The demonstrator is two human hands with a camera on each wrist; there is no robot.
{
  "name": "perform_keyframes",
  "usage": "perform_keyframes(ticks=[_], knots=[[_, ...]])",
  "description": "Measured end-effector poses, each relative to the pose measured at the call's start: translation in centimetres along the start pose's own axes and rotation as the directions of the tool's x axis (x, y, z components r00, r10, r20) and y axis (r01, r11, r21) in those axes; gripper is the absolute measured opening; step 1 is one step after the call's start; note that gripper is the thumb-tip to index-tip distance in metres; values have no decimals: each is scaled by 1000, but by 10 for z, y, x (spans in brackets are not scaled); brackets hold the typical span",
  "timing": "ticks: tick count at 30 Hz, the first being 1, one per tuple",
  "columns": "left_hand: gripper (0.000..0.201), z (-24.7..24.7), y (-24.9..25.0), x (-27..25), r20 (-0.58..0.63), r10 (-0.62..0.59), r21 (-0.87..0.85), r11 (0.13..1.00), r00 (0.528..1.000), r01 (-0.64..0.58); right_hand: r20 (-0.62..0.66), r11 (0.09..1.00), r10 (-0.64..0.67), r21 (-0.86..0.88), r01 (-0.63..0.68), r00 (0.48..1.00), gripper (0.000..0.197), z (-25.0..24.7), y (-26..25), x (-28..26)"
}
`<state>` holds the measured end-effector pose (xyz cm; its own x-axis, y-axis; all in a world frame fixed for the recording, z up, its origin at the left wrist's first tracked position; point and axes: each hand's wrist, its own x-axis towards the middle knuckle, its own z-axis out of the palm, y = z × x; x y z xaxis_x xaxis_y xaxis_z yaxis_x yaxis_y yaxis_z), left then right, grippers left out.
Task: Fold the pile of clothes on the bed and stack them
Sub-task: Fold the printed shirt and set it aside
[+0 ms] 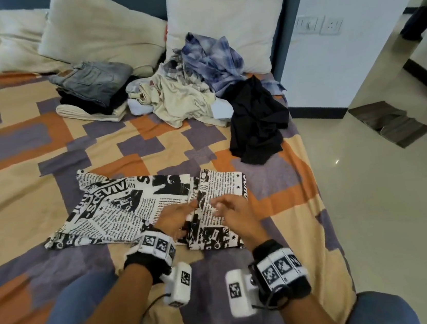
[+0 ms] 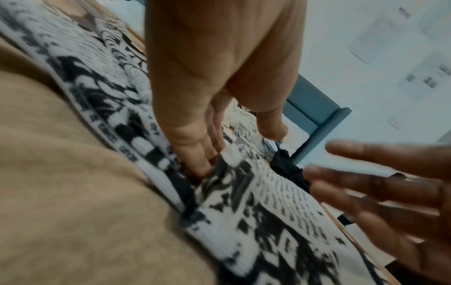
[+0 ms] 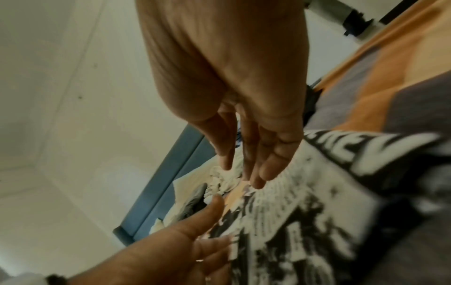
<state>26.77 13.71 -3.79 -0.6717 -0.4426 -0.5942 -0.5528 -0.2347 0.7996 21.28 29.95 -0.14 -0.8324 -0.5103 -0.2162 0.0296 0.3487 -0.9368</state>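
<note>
Pressing flat on the printed shirt [image 1: 137, 206] spread on the bed [image 1: 19, 164]: left hand [image 1: 176, 217] and right hand [image 1: 233, 209], fingers straight, gripping nothing; folded stack [image 1: 93, 90] and pile [image 1: 197, 83] near the pillows [image 1: 99, 27].

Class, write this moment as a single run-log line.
garment: newspaper-print shirt flat on bed | left hand open, pressing | right hand open above | unfolded pile waiting

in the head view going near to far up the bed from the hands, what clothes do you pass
newspaper-print garment under the left hand and right hand → black garment → loose pile of cream and blue plaid clothes → folded stack topped with grey jeans by the pillows
</note>
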Motion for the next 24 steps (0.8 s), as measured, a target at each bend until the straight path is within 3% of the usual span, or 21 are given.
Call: perform_keyframes(ticks=[3, 7, 9, 13, 15, 17, 19, 22, 24], knots=[[32, 12, -6, 10, -85, 95, 133, 988, 992, -84, -219, 990, 126, 83, -111, 968, 23, -25, 32, -11], [66, 23, -7, 23, -46, 89, 354, 933, 995, -67, -370, 976, 200, 153, -152, 907, 23, -48, 58, -14], [71, 26, -7, 25, -33, 99, 296, 951, 995, -85, -368, 976, 203, 147, -159, 907, 22, -49, 63, -12], [33, 31, 5, 6, 165, 238, -11, 971, 957, -239, -356, 971, 213, 183, -155, 910, 19, -46, 60, -8], [34, 25, 9, -1, 210, 325, -34, 945, 922, -326, -346, 959, 243, 225, -172, 906, 16, -45, 59, -5], [39, 15, 3, 3, 107, 359, 100, 924, 927, -370, -344, 951, 266, 249, -186, 901, 15, -43, 59, -1], [51, 0, -12, 14, -31, 296, 249, 928, 955, -279, -335, 943, 295, 254, -216, 895, 13, -41, 59, 2], [90, -11, -25, 26, -27, 190, 345, 923, 981, -169, -289, 941, 325, 192, -278, 900, 11, -37, 59, 8], [103, -10, -25, 38, 21, 163, 336, 928, 986, -160, -270, 943, 327, 151, -295, 906, 8, -36, 56, 10]])
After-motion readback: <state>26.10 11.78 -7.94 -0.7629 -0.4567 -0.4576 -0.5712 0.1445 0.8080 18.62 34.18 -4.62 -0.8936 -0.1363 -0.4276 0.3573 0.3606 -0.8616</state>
